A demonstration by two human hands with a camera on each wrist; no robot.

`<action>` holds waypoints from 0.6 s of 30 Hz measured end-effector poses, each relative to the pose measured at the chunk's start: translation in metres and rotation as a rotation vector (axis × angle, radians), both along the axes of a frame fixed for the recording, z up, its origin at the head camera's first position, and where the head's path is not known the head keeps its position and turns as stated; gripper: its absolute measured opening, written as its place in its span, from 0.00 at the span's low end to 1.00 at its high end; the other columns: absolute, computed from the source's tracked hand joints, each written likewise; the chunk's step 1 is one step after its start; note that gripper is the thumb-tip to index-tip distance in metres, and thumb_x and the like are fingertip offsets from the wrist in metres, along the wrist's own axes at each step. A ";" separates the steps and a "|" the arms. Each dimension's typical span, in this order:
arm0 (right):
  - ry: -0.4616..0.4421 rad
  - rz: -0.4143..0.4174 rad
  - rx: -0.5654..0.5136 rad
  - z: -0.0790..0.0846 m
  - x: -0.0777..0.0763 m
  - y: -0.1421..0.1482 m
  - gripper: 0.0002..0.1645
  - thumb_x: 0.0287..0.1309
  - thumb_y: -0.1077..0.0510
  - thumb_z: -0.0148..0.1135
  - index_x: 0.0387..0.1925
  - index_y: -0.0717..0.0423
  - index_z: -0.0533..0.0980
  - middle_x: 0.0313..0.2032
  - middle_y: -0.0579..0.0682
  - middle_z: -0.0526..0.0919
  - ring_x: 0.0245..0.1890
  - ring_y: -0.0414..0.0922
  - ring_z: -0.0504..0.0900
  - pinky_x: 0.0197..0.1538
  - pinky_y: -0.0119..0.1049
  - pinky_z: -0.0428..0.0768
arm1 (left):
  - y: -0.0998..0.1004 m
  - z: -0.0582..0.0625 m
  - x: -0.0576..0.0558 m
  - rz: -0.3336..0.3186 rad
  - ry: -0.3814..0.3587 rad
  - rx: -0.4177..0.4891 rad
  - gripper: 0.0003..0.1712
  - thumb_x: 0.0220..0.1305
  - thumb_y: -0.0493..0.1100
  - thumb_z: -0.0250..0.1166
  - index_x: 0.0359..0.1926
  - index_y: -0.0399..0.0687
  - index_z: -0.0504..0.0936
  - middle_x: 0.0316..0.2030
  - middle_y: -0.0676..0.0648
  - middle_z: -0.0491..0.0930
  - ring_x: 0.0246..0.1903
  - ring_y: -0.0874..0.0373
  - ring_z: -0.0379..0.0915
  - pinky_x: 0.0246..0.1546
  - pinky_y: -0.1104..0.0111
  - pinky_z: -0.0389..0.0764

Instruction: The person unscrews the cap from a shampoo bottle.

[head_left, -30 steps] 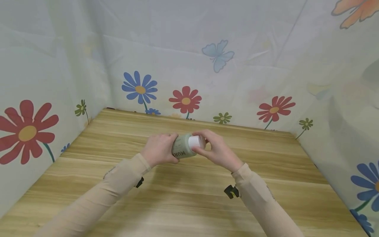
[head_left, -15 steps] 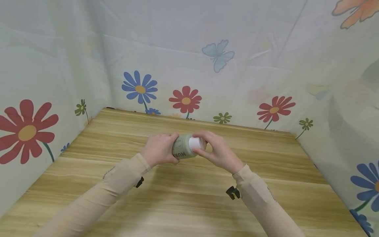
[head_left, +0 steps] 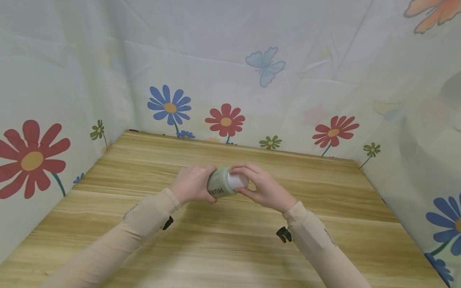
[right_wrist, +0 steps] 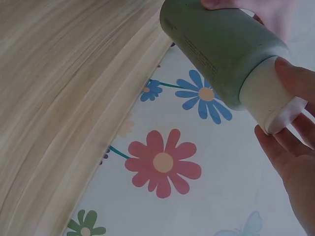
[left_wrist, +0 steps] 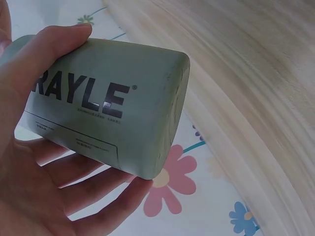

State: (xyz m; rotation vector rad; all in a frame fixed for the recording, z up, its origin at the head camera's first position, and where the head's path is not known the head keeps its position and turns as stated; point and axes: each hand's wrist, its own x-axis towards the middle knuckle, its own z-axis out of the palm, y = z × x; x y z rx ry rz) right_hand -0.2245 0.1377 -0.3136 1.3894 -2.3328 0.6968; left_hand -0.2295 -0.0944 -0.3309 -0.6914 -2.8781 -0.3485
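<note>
A sage-green bottle with dark lettering lies tilted sideways above the table, its white cap toward the right. My left hand grips the bottle's body, thumb on one side and fingers spread along the other in the left wrist view, where the base faces away from the palm. Around the cap curl the thumb and fingers of my right hand. In the right wrist view the cap sits against the bottle's shoulder, pinched between thumb and fingertips.
Beneath the hands spreads a wood-grain table. A pale fabric backdrop printed with flowers and butterflies rises along its back and both sides. Black clips show at the wrists over beige sleeves.
The bottle has tilted slightly, its cap end dipping a little. My right hand's fingers have shifted farther over the cap, while the left hand keeps its hold.
</note>
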 end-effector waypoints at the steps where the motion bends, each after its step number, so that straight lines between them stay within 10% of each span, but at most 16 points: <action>1: -0.004 0.005 0.002 0.000 0.000 0.000 0.28 0.50 0.64 0.72 0.54 0.58 0.74 0.55 0.52 0.78 0.56 0.47 0.77 0.58 0.40 0.79 | 0.000 0.000 0.000 0.000 -0.002 0.001 0.39 0.32 0.58 0.80 0.48 0.52 0.76 0.38 0.49 0.85 0.34 0.55 0.81 0.32 0.60 0.81; 9: 0.013 0.062 0.019 0.002 0.000 0.002 0.26 0.49 0.68 0.71 0.52 0.57 0.74 0.56 0.53 0.77 0.58 0.48 0.75 0.60 0.42 0.78 | 0.001 0.002 0.001 -0.004 -0.033 0.011 0.40 0.34 0.58 0.80 0.50 0.52 0.76 0.40 0.49 0.85 0.36 0.55 0.81 0.34 0.60 0.82; 18: 0.224 0.212 0.032 0.000 -0.004 0.001 0.23 0.46 0.73 0.70 0.46 0.58 0.76 0.53 0.56 0.76 0.56 0.51 0.74 0.58 0.44 0.78 | 0.001 0.001 0.001 -0.005 -0.034 0.002 0.40 0.34 0.60 0.79 0.51 0.53 0.75 0.39 0.49 0.85 0.35 0.56 0.80 0.31 0.62 0.80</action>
